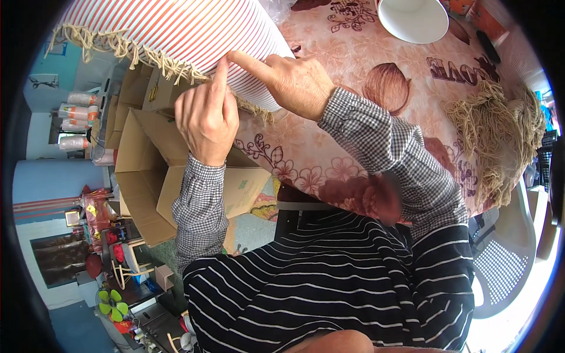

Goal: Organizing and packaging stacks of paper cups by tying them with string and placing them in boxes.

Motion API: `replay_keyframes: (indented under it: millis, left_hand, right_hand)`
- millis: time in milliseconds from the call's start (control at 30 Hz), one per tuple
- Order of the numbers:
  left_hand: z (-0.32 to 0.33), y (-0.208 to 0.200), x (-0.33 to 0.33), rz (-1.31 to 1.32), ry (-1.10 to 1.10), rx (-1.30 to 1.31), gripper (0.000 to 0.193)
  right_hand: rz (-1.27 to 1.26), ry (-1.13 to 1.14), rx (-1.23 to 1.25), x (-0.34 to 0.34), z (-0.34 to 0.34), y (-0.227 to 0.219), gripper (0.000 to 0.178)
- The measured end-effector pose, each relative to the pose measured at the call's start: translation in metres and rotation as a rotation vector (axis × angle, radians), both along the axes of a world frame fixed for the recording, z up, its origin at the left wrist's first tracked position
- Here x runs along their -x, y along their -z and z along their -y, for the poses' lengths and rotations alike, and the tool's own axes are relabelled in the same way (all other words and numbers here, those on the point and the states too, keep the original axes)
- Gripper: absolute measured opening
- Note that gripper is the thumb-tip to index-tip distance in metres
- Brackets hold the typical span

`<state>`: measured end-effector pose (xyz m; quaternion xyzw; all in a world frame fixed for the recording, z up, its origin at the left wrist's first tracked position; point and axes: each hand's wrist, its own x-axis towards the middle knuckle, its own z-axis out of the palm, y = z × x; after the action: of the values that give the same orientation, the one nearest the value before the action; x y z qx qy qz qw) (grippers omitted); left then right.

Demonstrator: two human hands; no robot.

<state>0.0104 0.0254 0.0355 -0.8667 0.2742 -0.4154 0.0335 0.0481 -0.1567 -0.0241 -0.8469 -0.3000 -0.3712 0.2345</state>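
Observation:
A long stack of nested paper tubs (176, 26) with white and orange-red rims lies across the far left of the table. Short beige twine ends (162, 63) hang in a row along its near side. My left hand (209, 120) reaches up to the stack, its index finger straight and the others curled in. From the right, my right hand (301, 85) points its index finger leftward, and the two fingertips meet against the rims. Both thumbs are mostly hidden, and whatever lies between the fingertips is too small to make out.
A flowered pink tablecloth (329, 144) covers the table. A white tub (415, 20) lies at the far edge, and a heap of beige twine (497, 132) hangs over the right side. Opened cardboard cartons (156, 176) stand to the left; a grey chair (506, 265) is at right.

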Motion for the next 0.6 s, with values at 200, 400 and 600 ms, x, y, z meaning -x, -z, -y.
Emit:
replay_keyframes:
  millis: [200,400,600]
  left_hand:
    - [-0.0031,0.005,-0.0036,0.043,0.038,0.002,0.048]
    - [-0.0047,0.0025,0.0001,0.024,0.014,-0.025,0.048]
    - [-0.0061,0.004,-0.0007,0.013,0.019,-0.025,0.05]
  right_hand:
    - [-0.006,-0.016,0.011,-0.0003,0.0,-0.0011,0.073]
    - [0.107,0.067,0.084,-0.0009,-0.0024,0.0007,0.073]
    - [0.134,0.117,0.142,-0.0003,-0.0055,0.0017,0.072]
